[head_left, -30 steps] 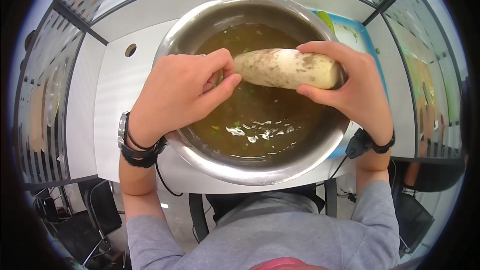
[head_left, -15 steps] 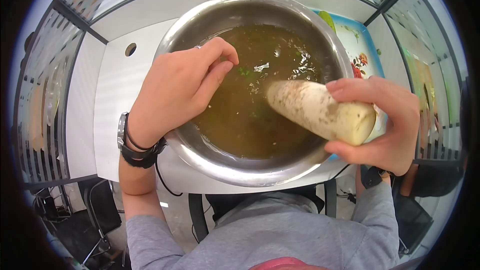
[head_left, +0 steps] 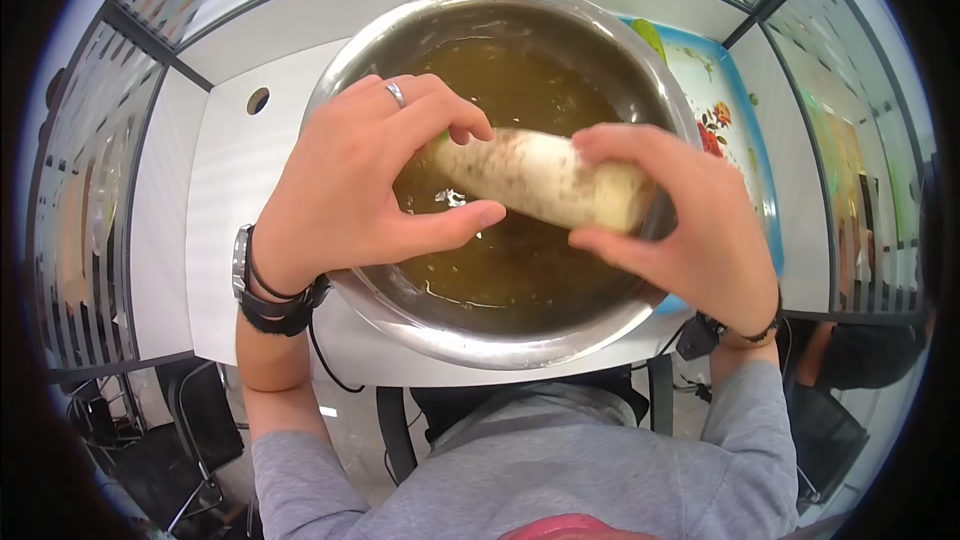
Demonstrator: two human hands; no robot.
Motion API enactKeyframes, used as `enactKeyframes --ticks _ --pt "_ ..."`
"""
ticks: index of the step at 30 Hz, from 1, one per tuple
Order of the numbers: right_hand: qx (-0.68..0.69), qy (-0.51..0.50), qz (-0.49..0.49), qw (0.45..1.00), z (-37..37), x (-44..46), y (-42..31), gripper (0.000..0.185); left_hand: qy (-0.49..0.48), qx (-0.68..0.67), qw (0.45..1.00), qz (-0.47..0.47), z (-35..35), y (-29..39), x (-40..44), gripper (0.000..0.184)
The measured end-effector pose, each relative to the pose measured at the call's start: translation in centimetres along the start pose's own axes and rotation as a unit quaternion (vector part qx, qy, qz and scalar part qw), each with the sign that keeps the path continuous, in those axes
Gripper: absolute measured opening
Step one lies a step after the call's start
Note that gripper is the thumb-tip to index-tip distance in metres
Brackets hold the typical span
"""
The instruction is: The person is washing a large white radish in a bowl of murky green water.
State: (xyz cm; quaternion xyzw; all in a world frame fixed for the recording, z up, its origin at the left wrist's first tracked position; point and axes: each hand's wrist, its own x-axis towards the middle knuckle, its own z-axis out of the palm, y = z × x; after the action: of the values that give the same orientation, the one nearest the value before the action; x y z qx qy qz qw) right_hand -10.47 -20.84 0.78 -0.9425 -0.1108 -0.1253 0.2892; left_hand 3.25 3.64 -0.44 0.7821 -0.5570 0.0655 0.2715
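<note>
A thick white radish [head_left: 535, 175] with brown dirt marks is held over a large steel basin [head_left: 500, 352] of murky brown water. My right hand [head_left: 680, 210] grips its blunt right end between thumb and fingers. Around the narrower left end, my left hand [head_left: 370, 180] has its thumb and fingers apart, the fingertips at the radish's upper side. Whether they touch it is hard to tell. Small bits float in the water [head_left: 500, 280].
Right of the basin lies a blue-rimmed tray [head_left: 765, 180] with a flower print, and a green vegetable [head_left: 648, 38] at its top edge. White panels surround the white table [head_left: 225, 230]. Chairs [head_left: 165, 450] stand below left.
The radish swung toward me and right, then came back left to my left hand. My left thumb and fingers have spread apart around its narrow end.
</note>
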Motion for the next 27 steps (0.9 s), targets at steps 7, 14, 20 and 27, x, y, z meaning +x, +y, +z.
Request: enactKeyframes --ticks 7,14,20,27 --pt "-0.03 0.071 0.035 0.996 -1.2 1.3 2.5 0.035 0.004 -0.017 1.0 -0.009 0.1 0.0 -0.2 0.042" --pt "-0.026 0.136 0.077 0.987 -3.1 0.1 1.1 0.031 0.002 -0.017 1.0 -0.016 0.2 0.1 -0.2 0.039" --pt "-0.027 0.06 0.033 0.997 -4.7 -1.9 0.0 0.042 0.001 -0.015 1.0 -0.02 0.2 0.1 -0.2 0.039" --pt "0.04 -0.005 -0.076 0.996 -4.8 -1.6 -0.2 0.049 -0.005 -0.017 1.0 -0.019 0.2 0.1 -0.1 0.038"
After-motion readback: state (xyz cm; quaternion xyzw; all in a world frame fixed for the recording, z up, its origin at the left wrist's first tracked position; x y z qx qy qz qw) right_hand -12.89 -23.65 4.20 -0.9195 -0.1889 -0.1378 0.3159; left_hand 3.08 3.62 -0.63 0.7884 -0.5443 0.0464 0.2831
